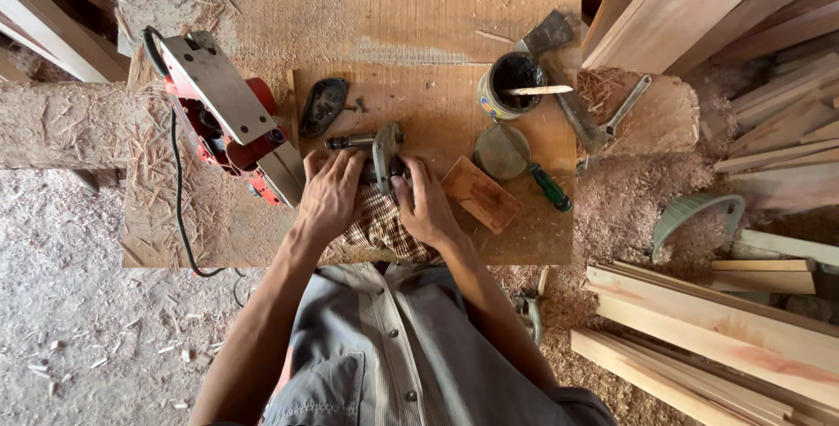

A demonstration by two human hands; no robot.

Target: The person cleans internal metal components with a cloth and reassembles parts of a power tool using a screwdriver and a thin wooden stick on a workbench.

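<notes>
On the workbench (262, 234), both hands — left hand (330, 194), right hand (426, 203) — are pressing closed fingers onto a stiff, likely heavy metal tool (377, 148) over soft checked cloth (380, 227); its body looks the best grip.

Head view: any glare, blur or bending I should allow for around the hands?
Head view: soft, even light, no glare; left hand and right hand sharp on the checked cloth; planks at the edges splay from wide-angle distortion.
</notes>
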